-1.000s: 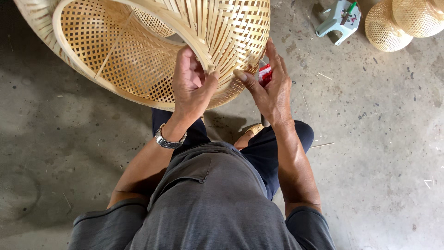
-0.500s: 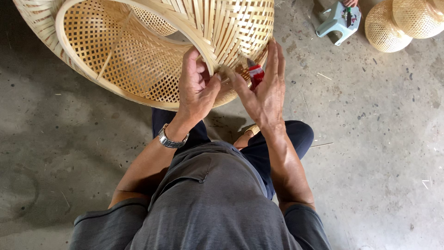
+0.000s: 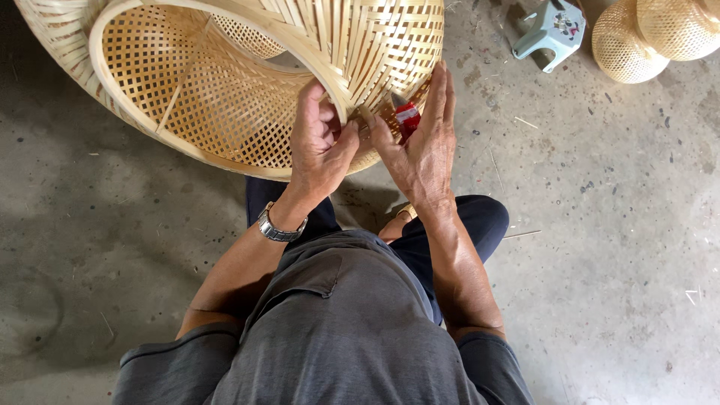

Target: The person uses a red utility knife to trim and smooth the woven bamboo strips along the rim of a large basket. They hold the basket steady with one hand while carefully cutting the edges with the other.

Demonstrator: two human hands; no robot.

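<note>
Big woven bamboo basket [image 3: 247, 82], open lattice inside, flat strips outside, lies tilted on the grey concrete floor [image 3: 615, 247], against the squatting person's knees. Left hand [image 3: 319, 146] has its grip pinched on a rim strip, thumb pressed in. Right hand [image 3: 424, 146] lies flat on the weave, fingers straight, a red tool [image 3: 407, 120] tucked under them; real grip unclear. Since half a second ago, right fingers have stretched further up. Two round woven baskets [image 3: 652, 37] and a small pale stool [image 3: 551, 30] sit behind.
</note>
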